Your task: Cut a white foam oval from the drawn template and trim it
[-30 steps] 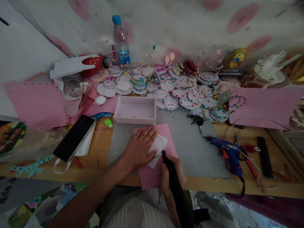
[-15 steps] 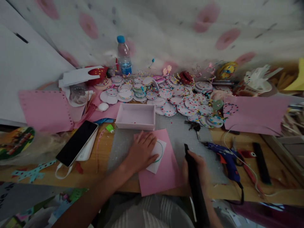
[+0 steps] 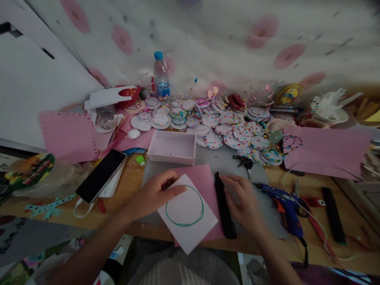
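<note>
My left hand (image 3: 162, 194) pinches a white square of paper (image 3: 182, 233) between thumb and fingers, with a green circle drawn on it. The square is tilted and partly covers a pink sheet (image 3: 204, 176) lying at the front of the table. Right of the square, a long, narrow black object (image 3: 226, 221) rests along the pink sheet's right side; its kind cannot be made out. My right hand (image 3: 245, 202) is beside it, fingers apart, fingertips at its upper right edge.
Behind the pink sheet stands an open white box (image 3: 172, 158). Many decorated paper discs (image 3: 213, 139) are piled behind it, near a water bottle (image 3: 162, 77). A phone (image 3: 102, 176) lies left; keys (image 3: 244, 161) and a blue glue gun (image 3: 285, 202) lie right.
My left hand has lifted the white square off the pink sheet and brought it nearer. My right hand has moved left, laid the black object down and loosened its grasp.
</note>
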Demonstrator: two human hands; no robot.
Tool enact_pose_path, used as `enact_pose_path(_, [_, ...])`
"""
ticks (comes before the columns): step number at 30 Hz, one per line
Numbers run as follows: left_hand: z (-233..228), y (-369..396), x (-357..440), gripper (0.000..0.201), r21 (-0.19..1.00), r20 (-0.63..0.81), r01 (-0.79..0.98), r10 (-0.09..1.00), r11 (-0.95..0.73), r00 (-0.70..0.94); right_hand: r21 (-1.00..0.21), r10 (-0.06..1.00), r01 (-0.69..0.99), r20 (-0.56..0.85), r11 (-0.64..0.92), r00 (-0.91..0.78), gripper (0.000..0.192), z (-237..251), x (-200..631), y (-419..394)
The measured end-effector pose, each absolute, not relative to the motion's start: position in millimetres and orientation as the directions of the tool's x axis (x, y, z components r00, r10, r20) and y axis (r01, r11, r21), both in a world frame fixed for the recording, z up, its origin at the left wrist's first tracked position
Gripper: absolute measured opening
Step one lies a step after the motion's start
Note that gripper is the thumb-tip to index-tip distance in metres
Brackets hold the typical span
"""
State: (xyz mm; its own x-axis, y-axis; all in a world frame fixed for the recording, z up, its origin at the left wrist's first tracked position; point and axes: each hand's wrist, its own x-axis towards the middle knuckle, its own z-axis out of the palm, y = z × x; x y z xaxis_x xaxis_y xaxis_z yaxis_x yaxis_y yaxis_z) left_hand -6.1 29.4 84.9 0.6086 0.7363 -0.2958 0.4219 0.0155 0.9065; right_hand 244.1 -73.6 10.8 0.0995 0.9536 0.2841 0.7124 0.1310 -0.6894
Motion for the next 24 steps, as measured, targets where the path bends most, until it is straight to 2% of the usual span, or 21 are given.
enact_pose_path(2, [88, 17, -4, 0.03, 0.932, -0.344, 0.298, 0.77, 0.207, 0.537, -0.9, 0.953, 0.425, 0.209, 0.099, 0.221, 0.023, 30, 229, -77])
enact_pose_path(3, [88, 11, -3, 0.032, 0.929, -0.369, 0.229, 0.786, 0.291, 0.496, -0.969, 0.979, 0.236, 0.115, 0.074, 0.167, 0.024, 40, 220, -79])
enact_pose_path(5, [85, -2, -1, 0.037, 0.88, -0.456, 0.102, 0.77, 0.463, 0.446, -0.998, 0.997, -0.014, -0.061, -0.061, 0.057, 0.026, 54, 204, -83])
enact_pose_path(7, [83, -12, -1, 0.043, 0.788, -0.557, 0.04, 0.683, 0.615, 0.472, -0.963, 0.974, -0.153, -0.227, -0.222, 0.015, 0.028, 62, 191, -87])
enact_pose_path(10, [82, -21, -4, 0.049, 0.703, -0.609, 0.041, 0.572, 0.71, 0.549, -0.904, 0.937, -0.256, -0.348, -0.341, -0.018, 0.038, 64, 180, -89])
enact_pose_path(14, [84, -26, -7, 0.046, 0.704, -0.573, -0.043, 0.603, 0.709, 0.555, -0.819, 0.895, -0.377, -0.442, -0.433, -0.067, 0.046, 66, 173, -91])
enact_pose_path(17, [87, -30, -7, 0.044, 0.693, -0.567, -0.098, 0.623, 0.715, 0.538, -0.773, 0.87, -0.44, -0.491, -0.458, -0.043, 0.045, 69, 169, -91])
enact_pose_path(24, [84, -35, -9, 0.042, 0.713, -0.542, -0.112, 0.645, 0.692, 0.538, -0.753, 0.89, -0.5, -0.448, -0.428, -0.086, 0.044, 72, 166, -92])
